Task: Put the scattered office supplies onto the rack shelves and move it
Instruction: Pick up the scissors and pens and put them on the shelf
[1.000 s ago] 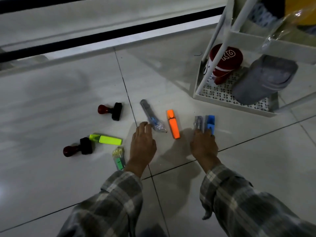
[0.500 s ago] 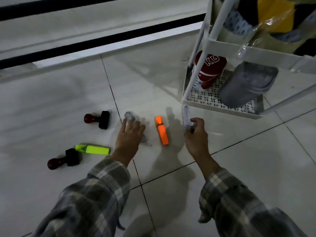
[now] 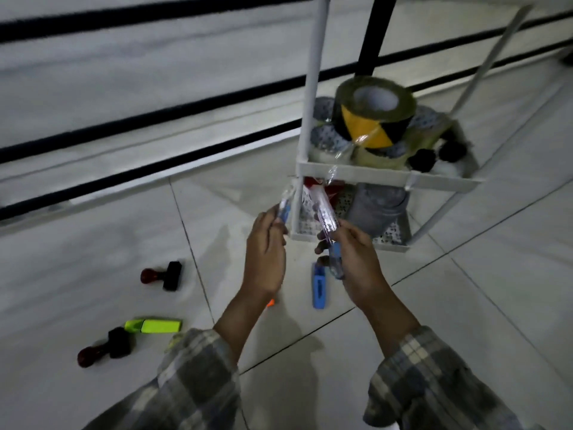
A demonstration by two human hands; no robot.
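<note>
My left grip [image 3: 266, 256] clamps first wrapped cutter [image 3: 284, 206], right grip [image 3: 356, 262] second wrapped cutter [image 3: 325, 212]; likely light, stiff, slippery film: hold mid-body.

We have a single view, worn on the person's head, looking forward and steeply down onto the tiled floor [image 3: 93, 243]. The camera sits close. The plaid sleeves [image 3: 192, 383] enter from the bottom edge, and the left hand [image 3: 266, 252] and right hand [image 3: 356, 259] fill the middle. The white rack [image 3: 372, 175] stands ahead to the right, seen from above one shelf, near the floor's far edge where the striped wall [image 3: 124, 72] rises. The wide lens splays the tile joints and rack posts outward, and the picture is dim and slightly blurred.
</note>
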